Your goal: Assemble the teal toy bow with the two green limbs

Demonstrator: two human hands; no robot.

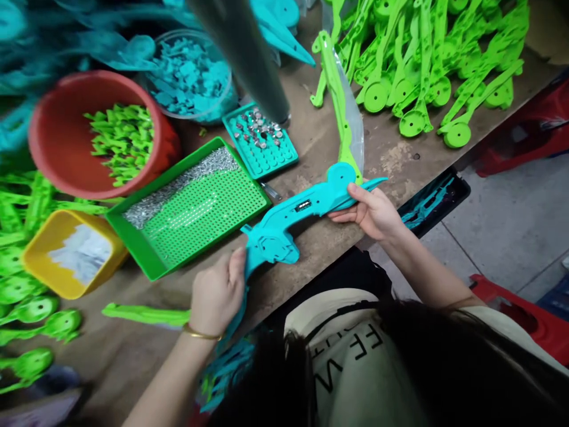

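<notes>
Between both hands is a blue and green plastic toy bow, its blue curved body spanning the middle of the view. My left hand, with a gold bangle at the wrist, wraps round the blue grip end. My right hand pinches the far blue end near a round disc, thumb on top. From that disc a green arm runs up the table, with a clear film along its side. Another green arm sticks out to the left beyond my left wrist. A small dark slot with shiny bits shows in the blue body.
A green tray of small metal pieces and a blue tray of round parts lie behind the bow. A red bowl, yellow cup and clear tub stand left. Green arms are piled right. A dark post hangs overhead.
</notes>
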